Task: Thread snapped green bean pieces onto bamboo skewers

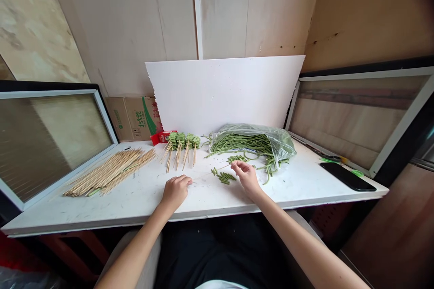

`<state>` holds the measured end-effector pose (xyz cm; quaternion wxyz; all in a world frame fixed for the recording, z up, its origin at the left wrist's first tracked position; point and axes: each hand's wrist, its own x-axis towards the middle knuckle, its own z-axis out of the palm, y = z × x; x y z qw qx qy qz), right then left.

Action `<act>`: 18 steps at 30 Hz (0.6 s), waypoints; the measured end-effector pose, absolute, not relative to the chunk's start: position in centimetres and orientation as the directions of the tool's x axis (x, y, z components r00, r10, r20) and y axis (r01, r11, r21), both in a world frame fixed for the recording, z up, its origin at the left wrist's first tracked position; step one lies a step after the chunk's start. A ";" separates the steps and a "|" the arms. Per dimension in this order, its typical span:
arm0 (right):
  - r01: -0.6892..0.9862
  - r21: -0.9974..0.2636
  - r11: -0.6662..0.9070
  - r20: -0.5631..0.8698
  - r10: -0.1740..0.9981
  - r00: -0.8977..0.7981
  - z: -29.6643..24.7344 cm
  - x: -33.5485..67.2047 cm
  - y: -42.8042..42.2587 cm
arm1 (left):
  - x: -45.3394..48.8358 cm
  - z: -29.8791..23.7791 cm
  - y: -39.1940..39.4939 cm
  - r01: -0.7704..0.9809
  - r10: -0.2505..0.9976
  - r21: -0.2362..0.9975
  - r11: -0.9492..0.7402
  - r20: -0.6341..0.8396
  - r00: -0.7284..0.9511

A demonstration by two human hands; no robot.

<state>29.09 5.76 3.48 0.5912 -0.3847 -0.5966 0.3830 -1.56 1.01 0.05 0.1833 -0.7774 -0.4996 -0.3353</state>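
Note:
Low over the white tabletop, a thin pale bamboo skewer (217,171) spans the gap between my hands. My left hand (175,191) is closed, its fingertips pinching the near-left end. Thumb and fingers of my right hand (246,177) pinch the other end; whether a bean piece is between them I cannot make out. Short cut green bean pieces (224,177) lie just left of my right hand, and more cut pieces (237,159) lie behind it. Several finished bean skewers (183,139) are stacked at the back, their bare sticks pointing toward me.
A pile of bare skewers (111,169) lies to the left. Long green beans (244,143) spill from a clear plastic bag (286,142) at the back right. A black phone (347,176) rests near the right edge. A cardboard box (134,117) and white board (224,95) stand behind.

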 end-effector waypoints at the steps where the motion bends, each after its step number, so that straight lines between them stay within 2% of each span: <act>1: 0.008 -0.911 0.412 0.412 0.911 -0.011 3.6 29.0 5.6 | -1.6 0.1 1.0 0.902 0.657 0.051 -0.430 0.703 0.273; 12: 0.052 -0.897 0.439 0.436 0.897 -0.068 3.5 27.0 4.1 | -1.2 0.3 0.7 0.880 0.626 0.035 -0.473 0.717 0.308; 18: 0.018 -0.907 0.421 0.420 0.907 -0.038 3.2 26.4 3.8 | -1.3 0.1 0.8 0.844 0.597 0.074 -0.532 0.739 0.312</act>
